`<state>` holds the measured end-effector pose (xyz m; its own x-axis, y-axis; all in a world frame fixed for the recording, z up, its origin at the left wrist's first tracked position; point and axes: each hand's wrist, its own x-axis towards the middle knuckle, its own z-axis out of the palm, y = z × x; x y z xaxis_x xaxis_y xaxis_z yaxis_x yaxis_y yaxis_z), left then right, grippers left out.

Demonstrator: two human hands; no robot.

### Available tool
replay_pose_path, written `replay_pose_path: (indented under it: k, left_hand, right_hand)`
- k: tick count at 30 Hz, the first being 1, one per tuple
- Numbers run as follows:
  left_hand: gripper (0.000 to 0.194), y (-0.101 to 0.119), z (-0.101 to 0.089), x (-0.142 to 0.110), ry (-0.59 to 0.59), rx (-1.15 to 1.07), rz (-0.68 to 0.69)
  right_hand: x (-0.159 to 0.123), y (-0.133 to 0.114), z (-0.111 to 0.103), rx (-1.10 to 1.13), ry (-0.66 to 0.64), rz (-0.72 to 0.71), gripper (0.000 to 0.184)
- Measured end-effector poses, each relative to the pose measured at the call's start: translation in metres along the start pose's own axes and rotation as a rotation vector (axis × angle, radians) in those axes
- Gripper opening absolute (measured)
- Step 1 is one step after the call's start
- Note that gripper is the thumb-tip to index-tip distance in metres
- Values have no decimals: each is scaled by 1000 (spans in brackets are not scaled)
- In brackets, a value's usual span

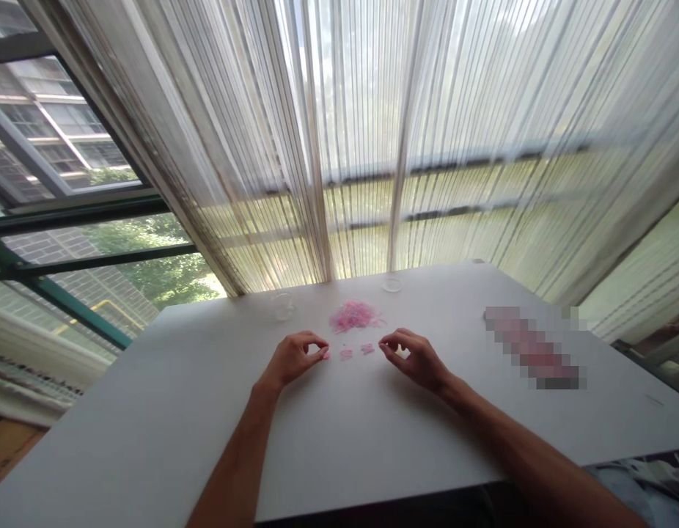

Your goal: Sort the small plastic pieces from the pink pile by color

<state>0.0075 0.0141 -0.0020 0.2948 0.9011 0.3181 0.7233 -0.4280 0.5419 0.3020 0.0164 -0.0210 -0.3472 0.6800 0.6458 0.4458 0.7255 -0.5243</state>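
Note:
A loose heap of thin pink rubber bands (353, 317) lies on the white table (169, 433), towards its far side. Two small pink pieces (346, 355) (366, 349) sit just in front of the heap, between my hands. My left hand (292, 359) is curled, with its fingertips against a tiny pink bit (326, 356); I cannot tell whether they grip it. My right hand (413, 359) rests on the table with its fingers apart, holding nothing, nearest the right-hand pink piece.
Two small clear plastic cups (283, 306) (392, 283) stand near the far edge. A pixelated, blurred pinkish object (531, 346) lies to the right. Beyond the table hang a sheer striped curtain (361, 147) and a window frame (70, 220).

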Motion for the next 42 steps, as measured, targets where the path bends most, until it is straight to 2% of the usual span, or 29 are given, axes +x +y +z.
replay_pose_path:
  k: [15, 19, 23, 26, 33, 42]
  left_hand:
    - [16, 9, -1, 0, -21, -1, 19]
    - [19, 25, 14, -1, -55, -64, 91]
    - [16, 46, 34, -4, -97, -122, 187]
    - [15, 54, 40, -5, -105, -135, 219]
    - [15, 50, 38, -5, -84, -105, 199]
    - [12, 47, 45, -2, -31, -64, 201]
  right_hand:
    - [0, 4, 0, 2, -7, 19, 15]
    - [-1, -1, 1, 6, -41, -13, 12]
    - [-3, -7, 7, 23, -130, -146, 12]
    - [-4, -11, 12, -8, -168, -205, 5]
    - [-3, -11, 11, -49, -188, -216, 9]
    - [-5, -2, 13, -90, -191, -190, 7]
